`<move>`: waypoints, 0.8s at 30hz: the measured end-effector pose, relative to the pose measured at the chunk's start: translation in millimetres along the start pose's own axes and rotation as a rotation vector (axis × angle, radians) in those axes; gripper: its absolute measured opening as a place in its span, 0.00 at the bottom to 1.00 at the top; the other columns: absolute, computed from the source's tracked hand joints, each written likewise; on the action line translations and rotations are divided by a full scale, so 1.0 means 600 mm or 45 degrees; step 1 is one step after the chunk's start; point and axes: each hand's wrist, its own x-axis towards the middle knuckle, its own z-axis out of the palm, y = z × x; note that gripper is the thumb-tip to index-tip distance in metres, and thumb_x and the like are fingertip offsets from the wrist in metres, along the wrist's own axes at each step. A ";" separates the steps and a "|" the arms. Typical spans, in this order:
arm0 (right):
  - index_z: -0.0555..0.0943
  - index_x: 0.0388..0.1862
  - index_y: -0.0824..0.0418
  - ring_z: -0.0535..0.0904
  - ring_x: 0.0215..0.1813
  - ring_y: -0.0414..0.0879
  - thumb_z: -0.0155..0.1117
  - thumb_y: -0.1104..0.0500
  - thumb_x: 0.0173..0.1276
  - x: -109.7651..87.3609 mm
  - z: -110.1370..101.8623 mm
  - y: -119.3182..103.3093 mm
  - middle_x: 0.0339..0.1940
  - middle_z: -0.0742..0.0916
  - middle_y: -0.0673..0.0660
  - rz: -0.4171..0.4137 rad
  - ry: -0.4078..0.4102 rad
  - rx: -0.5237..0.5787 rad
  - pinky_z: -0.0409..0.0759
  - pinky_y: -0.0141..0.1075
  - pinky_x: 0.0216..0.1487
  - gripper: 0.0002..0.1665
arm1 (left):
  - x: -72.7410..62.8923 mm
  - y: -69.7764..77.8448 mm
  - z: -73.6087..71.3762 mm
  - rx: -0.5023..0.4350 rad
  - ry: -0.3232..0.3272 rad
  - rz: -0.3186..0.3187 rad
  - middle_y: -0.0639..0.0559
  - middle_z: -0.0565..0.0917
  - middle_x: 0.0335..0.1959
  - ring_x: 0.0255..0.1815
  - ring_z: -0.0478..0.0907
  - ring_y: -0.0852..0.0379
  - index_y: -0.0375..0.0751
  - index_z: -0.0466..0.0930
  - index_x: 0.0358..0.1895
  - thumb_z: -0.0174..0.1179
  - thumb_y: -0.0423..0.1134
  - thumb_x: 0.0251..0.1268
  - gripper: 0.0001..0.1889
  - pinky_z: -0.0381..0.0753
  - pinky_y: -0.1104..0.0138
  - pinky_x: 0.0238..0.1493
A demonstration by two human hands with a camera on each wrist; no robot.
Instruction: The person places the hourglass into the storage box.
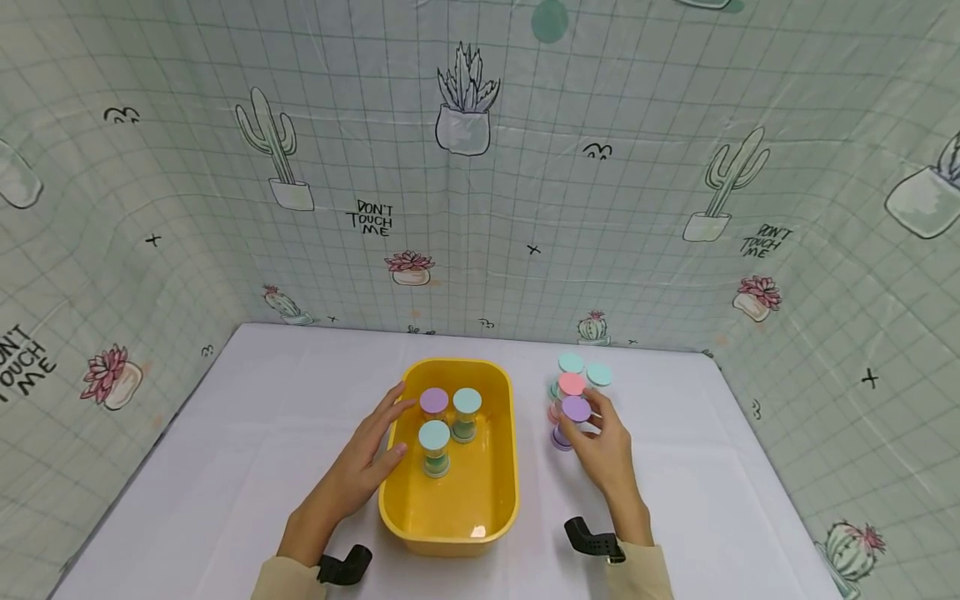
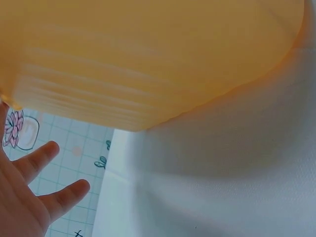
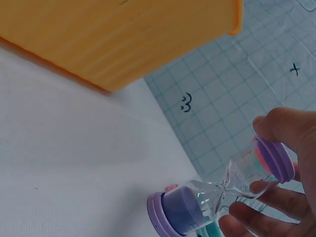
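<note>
Apparently at the grasping step, my right hand (image 1: pixel 604 452) pinches a purple-capped clear hourglass (image 1: pixel 577 409), my left hand (image 1: pixel 362 458) spreading loosely at the yellow plastic bin (image 1: pixel 480 492); next likely needs a straight lift.

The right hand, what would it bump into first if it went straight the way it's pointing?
With the purple hourglass in its grip, the right hand would probably bump the pink-topped hourglass just beyond, though the gap's depth is hard to judge.
</note>
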 end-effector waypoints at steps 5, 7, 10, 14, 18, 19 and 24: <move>0.72 0.71 0.62 0.87 0.54 0.62 0.73 0.57 0.67 -0.002 0.001 -0.001 0.57 0.86 0.68 0.002 0.024 -0.010 0.87 0.52 0.54 0.36 | 0.000 0.000 0.000 -0.004 -0.002 0.004 0.49 0.53 0.86 0.83 0.54 0.36 0.51 0.64 0.78 0.53 0.44 0.75 0.29 0.55 0.29 0.75; 0.74 0.70 0.63 0.88 0.53 0.61 0.73 0.57 0.67 -0.003 0.001 -0.001 0.56 0.86 0.68 0.007 0.029 -0.007 0.88 0.51 0.53 0.35 | 0.000 0.000 0.000 -0.007 -0.004 0.005 0.50 0.52 0.86 0.83 0.53 0.36 0.51 0.64 0.78 0.53 0.44 0.75 0.29 0.54 0.29 0.75; 0.76 0.67 0.64 0.88 0.52 0.61 0.74 0.58 0.66 -0.004 0.000 -0.003 0.55 0.87 0.68 0.012 0.021 -0.015 0.89 0.47 0.53 0.32 | 0.000 -0.001 0.000 -0.005 -0.008 0.002 0.51 0.52 0.86 0.83 0.53 0.36 0.52 0.64 0.78 0.53 0.44 0.75 0.29 0.54 0.29 0.75; 0.77 0.66 0.66 0.88 0.52 0.60 0.74 0.59 0.66 -0.006 -0.005 -0.007 0.55 0.87 0.68 0.004 -0.019 -0.035 0.89 0.44 0.52 0.31 | 0.000 -0.001 -0.001 -0.007 -0.009 0.001 0.51 0.52 0.86 0.83 0.53 0.36 0.52 0.64 0.78 0.53 0.44 0.75 0.29 0.54 0.29 0.75; 0.77 0.67 0.66 0.88 0.52 0.59 0.75 0.58 0.65 -0.009 -0.013 -0.021 0.57 0.87 0.68 -0.040 -0.060 -0.033 0.89 0.41 0.51 0.33 | 0.000 -0.001 -0.002 -0.015 -0.011 0.003 0.50 0.52 0.86 0.83 0.53 0.36 0.51 0.64 0.78 0.53 0.44 0.75 0.29 0.54 0.29 0.75; 0.78 0.67 0.67 0.89 0.51 0.58 0.76 0.58 0.65 -0.009 -0.015 -0.026 0.57 0.87 0.68 -0.058 -0.067 -0.034 0.89 0.40 0.50 0.33 | 0.000 -0.001 -0.002 -0.017 -0.011 0.001 0.50 0.52 0.86 0.83 0.53 0.36 0.51 0.64 0.78 0.53 0.44 0.75 0.29 0.54 0.29 0.75; 0.77 0.67 0.69 0.90 0.49 0.57 0.77 0.58 0.64 -0.010 -0.031 -0.063 0.55 0.88 0.67 -0.167 -0.100 -0.033 0.89 0.35 0.46 0.35 | 0.000 0.001 -0.001 -0.018 -0.012 -0.003 0.49 0.52 0.86 0.83 0.54 0.35 0.51 0.64 0.77 0.53 0.44 0.75 0.29 0.54 0.29 0.75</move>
